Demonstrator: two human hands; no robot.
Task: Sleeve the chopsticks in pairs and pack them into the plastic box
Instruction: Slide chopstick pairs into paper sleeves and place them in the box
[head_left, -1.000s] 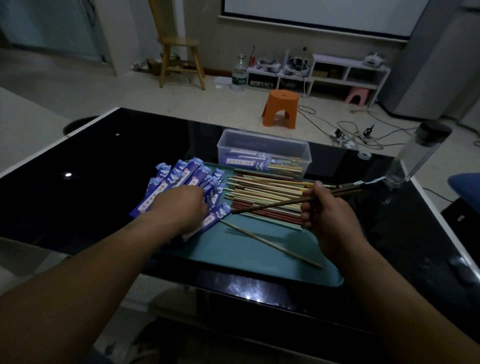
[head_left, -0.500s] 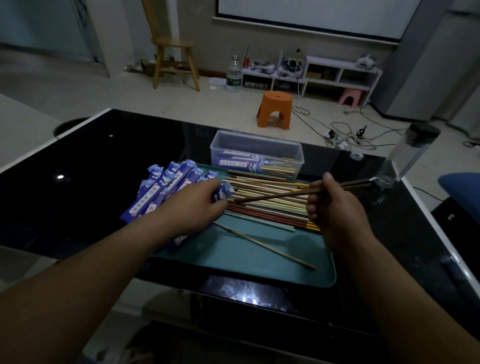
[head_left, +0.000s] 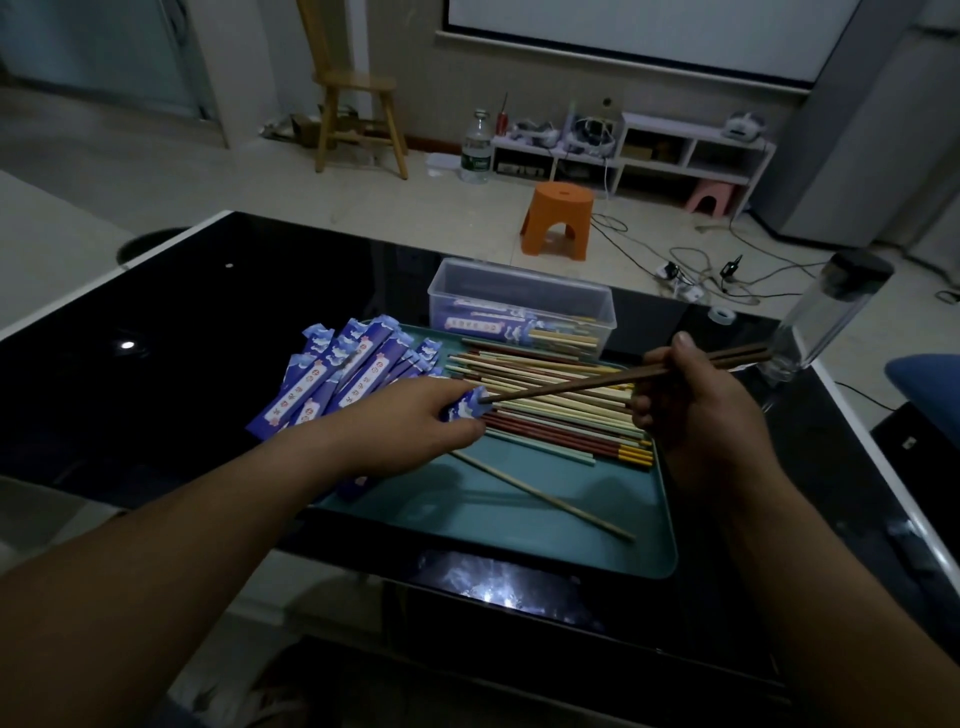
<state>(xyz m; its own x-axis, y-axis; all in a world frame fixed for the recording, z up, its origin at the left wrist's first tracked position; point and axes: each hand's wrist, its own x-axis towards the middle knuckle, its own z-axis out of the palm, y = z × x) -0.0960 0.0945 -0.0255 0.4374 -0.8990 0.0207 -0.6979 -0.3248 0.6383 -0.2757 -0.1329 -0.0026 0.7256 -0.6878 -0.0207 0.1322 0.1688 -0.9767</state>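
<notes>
head cam | left hand (head_left: 415, 415) pinching a flimsy paper sleeve (head_left: 464, 407) by its mouth over the tray (head_left: 519, 519) | right hand (head_left: 691, 395) gripping a stiff dark chopstick pair (head_left: 571, 385), tips at the opening | box (head_left: 519, 296) behind the tray | I'd hold near the mouth, paper probably crumples

Black table (head_left: 208, 322): tray (head_left: 467, 525), box (head_left: 519, 291), likely bottle (head_left: 826, 317).

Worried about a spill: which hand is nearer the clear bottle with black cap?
Right. The right hand, gripping dark brown chopsticks, is just left of the clear black-capped bottle; the left hand holds a blue paper sleeve farther left.
</notes>
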